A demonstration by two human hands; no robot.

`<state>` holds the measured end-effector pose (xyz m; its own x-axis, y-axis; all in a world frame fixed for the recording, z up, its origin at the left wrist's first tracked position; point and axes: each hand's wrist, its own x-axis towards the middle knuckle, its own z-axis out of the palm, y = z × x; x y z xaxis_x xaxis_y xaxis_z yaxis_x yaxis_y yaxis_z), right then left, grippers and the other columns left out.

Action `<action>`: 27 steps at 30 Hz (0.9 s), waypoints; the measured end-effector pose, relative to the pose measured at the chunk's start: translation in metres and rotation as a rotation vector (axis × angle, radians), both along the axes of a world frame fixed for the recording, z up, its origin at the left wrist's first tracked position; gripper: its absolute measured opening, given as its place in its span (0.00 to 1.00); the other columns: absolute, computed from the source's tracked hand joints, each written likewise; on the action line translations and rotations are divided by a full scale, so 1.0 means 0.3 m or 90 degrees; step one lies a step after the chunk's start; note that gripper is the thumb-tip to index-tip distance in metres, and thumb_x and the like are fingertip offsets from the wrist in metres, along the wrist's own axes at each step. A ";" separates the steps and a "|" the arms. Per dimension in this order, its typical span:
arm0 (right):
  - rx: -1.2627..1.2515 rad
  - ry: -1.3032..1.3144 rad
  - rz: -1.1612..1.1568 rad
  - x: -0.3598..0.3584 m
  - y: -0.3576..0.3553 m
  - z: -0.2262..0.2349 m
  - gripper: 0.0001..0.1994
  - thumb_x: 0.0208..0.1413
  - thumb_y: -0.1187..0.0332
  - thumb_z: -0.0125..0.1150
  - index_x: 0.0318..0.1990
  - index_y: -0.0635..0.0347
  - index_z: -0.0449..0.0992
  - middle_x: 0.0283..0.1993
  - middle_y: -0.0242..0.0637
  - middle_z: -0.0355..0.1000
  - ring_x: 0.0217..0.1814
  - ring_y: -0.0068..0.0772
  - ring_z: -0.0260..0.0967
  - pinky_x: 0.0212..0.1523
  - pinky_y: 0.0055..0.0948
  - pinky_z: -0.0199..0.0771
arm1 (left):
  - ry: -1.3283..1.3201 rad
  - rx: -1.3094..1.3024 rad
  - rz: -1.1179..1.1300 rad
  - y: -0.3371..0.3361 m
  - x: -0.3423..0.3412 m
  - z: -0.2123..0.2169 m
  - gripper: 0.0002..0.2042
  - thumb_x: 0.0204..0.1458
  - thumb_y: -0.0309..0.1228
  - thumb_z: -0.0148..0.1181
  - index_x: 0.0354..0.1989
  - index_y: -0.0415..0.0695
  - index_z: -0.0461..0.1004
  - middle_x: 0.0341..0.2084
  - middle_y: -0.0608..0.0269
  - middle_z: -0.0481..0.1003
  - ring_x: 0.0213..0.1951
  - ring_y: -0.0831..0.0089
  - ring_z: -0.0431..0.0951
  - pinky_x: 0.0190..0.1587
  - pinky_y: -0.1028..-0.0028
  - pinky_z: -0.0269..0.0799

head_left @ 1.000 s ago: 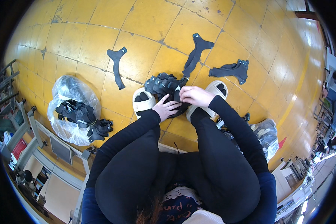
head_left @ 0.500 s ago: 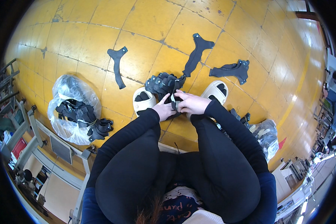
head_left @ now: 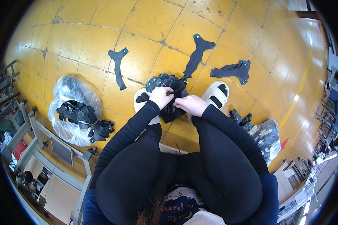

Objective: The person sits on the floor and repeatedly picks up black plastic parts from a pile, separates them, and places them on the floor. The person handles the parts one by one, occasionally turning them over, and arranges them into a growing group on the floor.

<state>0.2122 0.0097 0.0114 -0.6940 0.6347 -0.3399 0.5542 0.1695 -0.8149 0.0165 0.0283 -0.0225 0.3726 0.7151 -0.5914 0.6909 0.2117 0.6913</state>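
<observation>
Between my feet, dark fabric pieces lie in a heap [head_left: 166, 80] on the floor. At the near side of this heap my left hand [head_left: 161, 97] is closed on a dark fabric piece [head_left: 180, 92], its fingers bent round the edge. My right hand [head_left: 192, 105], just to the right, is closed with its fingertips pinching the same piece. The fingertips of both hands are partly hidden by cloth. Farther off, a Y-shaped dark fabric piece [head_left: 118, 65] lies to the left, with another dark piece [head_left: 197, 55] and a small stack [head_left: 233, 70] to the right.
A clear plastic bag [head_left: 73, 131] of dark pieces stands at left, beside a grey metal frame [head_left: 56, 159]. Another plastic bag [head_left: 267, 138] lies at right. My pale slippers [head_left: 215, 96] rest on the yellow tiled floor [head_left: 146, 22].
My left hand has moved up and away from me over the heap. My right hand has shifted slightly right, and the piece between them has turned, its pale edge no longer showing.
</observation>
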 end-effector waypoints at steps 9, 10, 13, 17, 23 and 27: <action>0.098 -0.064 0.154 -0.004 0.083 0.092 0.04 0.52 0.70 0.53 0.34 0.57 0.73 0.25 0.42 0.74 0.30 0.44 0.75 0.32 0.40 0.73 | 0.057 0.030 0.046 0.000 0.035 -0.065 0.11 0.48 0.37 0.63 0.29 0.40 0.81 0.23 0.49 0.77 0.29 0.56 0.79 0.35 0.65 0.74; 0.110 -0.085 0.189 -0.002 0.087 0.096 0.04 0.52 0.71 0.53 0.34 0.57 0.73 0.25 0.42 0.74 0.30 0.44 0.75 0.32 0.40 0.74 | 0.066 0.050 0.035 -0.003 0.040 -0.070 0.11 0.48 0.37 0.63 0.29 0.40 0.81 0.23 0.49 0.77 0.29 0.55 0.79 0.35 0.64 0.74; 0.105 -0.111 0.228 0.001 0.090 0.110 0.05 0.50 0.72 0.54 0.34 0.56 0.74 0.24 0.41 0.75 0.29 0.44 0.75 0.31 0.40 0.74 | 0.100 0.101 0.008 -0.017 0.055 -0.086 0.11 0.49 0.37 0.62 0.28 0.41 0.80 0.23 0.49 0.77 0.29 0.53 0.79 0.35 0.62 0.74; -0.083 0.166 0.191 -0.047 0.033 0.261 0.05 0.53 0.69 0.55 0.35 0.54 0.76 0.26 0.41 0.75 0.29 0.44 0.75 0.32 0.39 0.75 | 0.106 0.108 0.007 -0.033 0.051 -0.079 0.11 0.52 0.37 0.58 0.26 0.41 0.77 0.23 0.46 0.76 0.31 0.49 0.78 0.37 0.57 0.73; -0.110 0.094 -0.042 0.053 0.221 0.237 0.05 0.56 0.71 0.58 0.38 0.60 0.76 0.32 0.38 0.77 0.33 0.32 0.76 0.36 0.28 0.75 | -0.053 0.094 0.036 -0.038 -0.030 -0.104 0.09 0.50 0.34 0.60 0.30 0.41 0.79 0.27 0.49 0.78 0.32 0.53 0.79 0.37 0.63 0.74; -0.089 0.040 -0.258 0.190 0.399 0.106 0.08 0.54 0.73 0.59 0.41 0.61 0.77 0.32 0.40 0.77 0.33 0.28 0.75 0.38 0.26 0.74 | -0.038 0.016 0.055 -0.009 -0.006 -0.066 0.10 0.47 0.34 0.65 0.30 0.39 0.80 0.23 0.53 0.78 0.27 0.63 0.80 0.34 0.69 0.74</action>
<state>0.2691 0.1294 0.0432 -0.4194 0.8116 -0.4068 0.5021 -0.1659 -0.8487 0.0147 0.0255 -0.0424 0.3426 0.7606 -0.5515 0.6283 0.2509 0.7364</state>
